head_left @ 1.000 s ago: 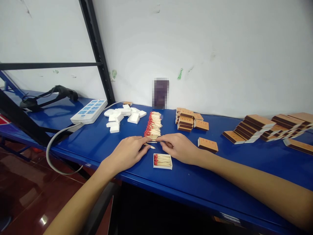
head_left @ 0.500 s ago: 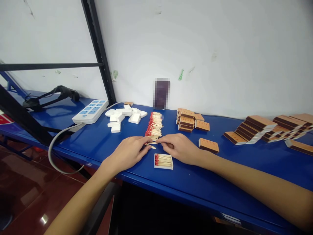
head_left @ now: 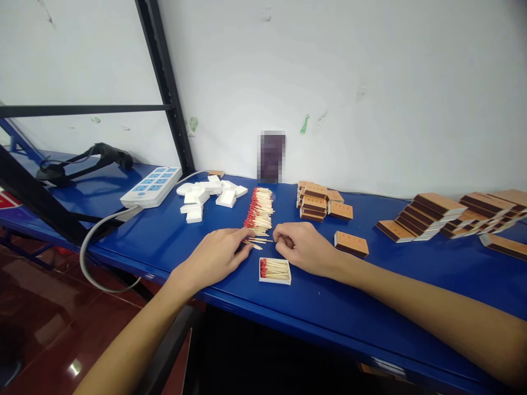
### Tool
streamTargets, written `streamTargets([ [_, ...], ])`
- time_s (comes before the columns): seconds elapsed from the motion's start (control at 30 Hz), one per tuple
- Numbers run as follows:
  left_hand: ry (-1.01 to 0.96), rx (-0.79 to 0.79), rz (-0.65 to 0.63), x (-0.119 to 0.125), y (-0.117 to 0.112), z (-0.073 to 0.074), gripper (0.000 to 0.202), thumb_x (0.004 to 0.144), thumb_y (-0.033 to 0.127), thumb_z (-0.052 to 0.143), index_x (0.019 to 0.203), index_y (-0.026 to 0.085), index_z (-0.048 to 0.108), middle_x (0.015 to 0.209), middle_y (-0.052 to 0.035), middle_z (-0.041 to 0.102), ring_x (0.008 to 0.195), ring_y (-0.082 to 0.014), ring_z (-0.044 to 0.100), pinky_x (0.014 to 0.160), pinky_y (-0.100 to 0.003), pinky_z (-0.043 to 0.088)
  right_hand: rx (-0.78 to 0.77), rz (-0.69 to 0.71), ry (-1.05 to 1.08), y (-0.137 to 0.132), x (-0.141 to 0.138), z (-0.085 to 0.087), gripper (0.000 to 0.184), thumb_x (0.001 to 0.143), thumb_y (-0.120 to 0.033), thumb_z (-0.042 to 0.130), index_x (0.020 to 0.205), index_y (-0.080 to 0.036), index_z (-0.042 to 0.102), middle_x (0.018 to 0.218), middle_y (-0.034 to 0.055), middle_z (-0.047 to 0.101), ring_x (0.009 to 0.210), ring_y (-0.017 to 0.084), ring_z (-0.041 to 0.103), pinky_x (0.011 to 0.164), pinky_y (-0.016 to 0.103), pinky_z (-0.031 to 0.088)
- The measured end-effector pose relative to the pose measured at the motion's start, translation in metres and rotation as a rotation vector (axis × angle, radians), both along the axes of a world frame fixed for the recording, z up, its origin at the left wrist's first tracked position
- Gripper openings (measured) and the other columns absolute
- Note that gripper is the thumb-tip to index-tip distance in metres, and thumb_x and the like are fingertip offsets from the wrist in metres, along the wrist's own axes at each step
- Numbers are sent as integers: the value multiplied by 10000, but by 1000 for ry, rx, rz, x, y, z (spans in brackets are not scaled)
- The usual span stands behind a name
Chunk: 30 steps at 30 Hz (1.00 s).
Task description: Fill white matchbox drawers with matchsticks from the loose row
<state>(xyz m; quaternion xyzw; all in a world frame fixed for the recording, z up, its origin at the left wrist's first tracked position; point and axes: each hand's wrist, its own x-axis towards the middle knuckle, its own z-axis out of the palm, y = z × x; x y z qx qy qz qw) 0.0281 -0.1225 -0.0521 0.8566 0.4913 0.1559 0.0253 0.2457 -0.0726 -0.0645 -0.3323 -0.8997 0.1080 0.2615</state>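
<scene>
My left hand (head_left: 220, 251) is closed in a pinch, with a few loose matches (head_left: 258, 241) poking out between thumb and fingers toward the right. Just right of their bare ends, my right hand (head_left: 300, 245) has its fingers curled in, and nothing shows in them. Beyond both hands lies a long row of red-headed matches (head_left: 262, 211), heads to the left. In front of the hands sits a white matchbox tray (head_left: 275, 282), open at the top and holding several matches.
White empty trays (head_left: 197, 196) lie heaped at the back left, beside a power strip (head_left: 152, 186). Brown matchboxes (head_left: 315, 203) are piled behind my right hand, with one single matchbox (head_left: 351, 244) nearer. More matchbox stacks (head_left: 438, 211) stand far right. The wall (head_left: 370, 82) rises behind.
My right hand has drawn back a little to the right and its fingers have curled in, off the matches. Matches between the hands now show more fully. My left hand has barely moved.
</scene>
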Motion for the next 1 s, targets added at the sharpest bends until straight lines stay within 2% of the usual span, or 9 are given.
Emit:
streamTargets([
  [0.1, -15, 6, -9, 0, 1, -1, 302, 990, 298, 410, 1216, 203, 588, 1054, -56, 698, 918, -225, 652, 773, -318, 476, 2, 27, 4, 0, 0, 0, 154, 763, -57, 506, 731, -153, 623, 589, -26, 543, 529, 95, 456, 566, 222, 332],
  [0.27, -27, 5, -15, 0, 2, -2, 299, 989, 292, 411, 1203, 206, 601, 1039, -54, 702, 917, -223, 652, 774, -312, 475, -14, 102, 4, 1, 2, -1, 234, 833, -99, 497, 929, -160, 702, 711, 7, 651, 587, 106, 530, 599, 224, 376],
  [0.5, -31, 7, -23, 0, 1, -1, 273, 993, 283, 404, 1149, 206, 614, 996, -44, 699, 874, -211, 646, 731, -294, 456, 2, 67, 15, 1, 2, -2, 235, 857, -122, 494, 943, -151, 711, 643, -7, 620, 529, 92, 487, 577, 218, 366],
  [0.63, -50, -23, -37, 0, 1, 0, 249, 999, 283, 395, 1094, 218, 616, 994, -26, 692, 879, -204, 637, 736, -290, 444, -38, 61, -32, 3, 2, -2, 250, 847, -121, 512, 977, -160, 722, 673, -3, 642, 548, 91, 500, 583, 218, 358],
  [0.83, -70, -55, -25, -1, 2, 1, 219, 1002, 298, 402, 1035, 234, 609, 967, -8, 687, 836, -196, 628, 702, -278, 416, -85, 38, -49, 4, 3, -3, 232, 870, -195, 536, 993, -178, 732, 603, -17, 600, 533, 93, 479, 553, 219, 324],
  [1.0, -70, -57, -21, -1, 2, 1, 195, 997, 287, 415, 1023, 236, 601, 937, 1, 681, 814, -187, 618, 680, -270, 402, -149, 52, -45, 6, 3, 1, 259, 911, -268, 521, 1033, -201, 739, 750, 22, 697, 629, 121, 555, 582, 230, 344],
])
